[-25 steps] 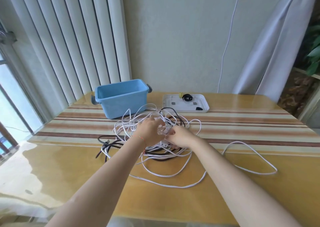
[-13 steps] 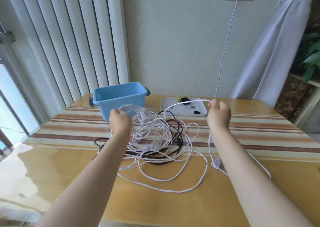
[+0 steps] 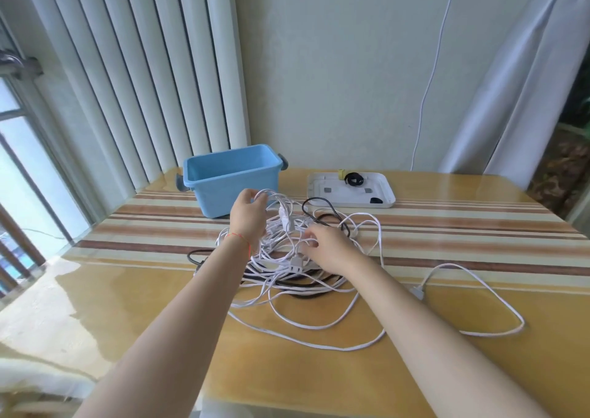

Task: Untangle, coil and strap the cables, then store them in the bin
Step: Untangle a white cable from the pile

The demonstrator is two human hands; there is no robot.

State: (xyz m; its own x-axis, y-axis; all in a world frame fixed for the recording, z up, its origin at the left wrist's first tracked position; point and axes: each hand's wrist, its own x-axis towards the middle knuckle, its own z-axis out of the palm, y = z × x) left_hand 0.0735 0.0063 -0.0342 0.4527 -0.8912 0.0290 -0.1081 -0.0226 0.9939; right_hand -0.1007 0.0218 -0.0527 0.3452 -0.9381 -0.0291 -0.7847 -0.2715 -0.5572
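Note:
A tangle of white cables (image 3: pixel 297 251) and a black cable (image 3: pixel 319 216) lies mid-table. My left hand (image 3: pixel 249 215) grips several white loops and holds them lifted just in front of the blue bin (image 3: pixel 204 184). My right hand (image 3: pixel 325 247) is lower, inside the tangle, with its fingers curled round white strands near a white plug (image 3: pixel 295 262). One long white cable (image 3: pixel 498 299) trails loose to the right, and its connector (image 3: pixel 418 291) lies flat on the table. The bin holds nothing that I can see.
A white tray (image 3: pixel 384 194) at the back right of the table carries black and yellow straps (image 3: pixel 352 178). Another white cord (image 3: pixel 429 76) hangs down the wall from an outlet. Vertical blinds stand at the left, a curtain at the right.
My right hand dropped from its raised spot at the right back into the tangle. The strand it had pulled out now lies on the table at the right. My left hand stays raised with the loops.

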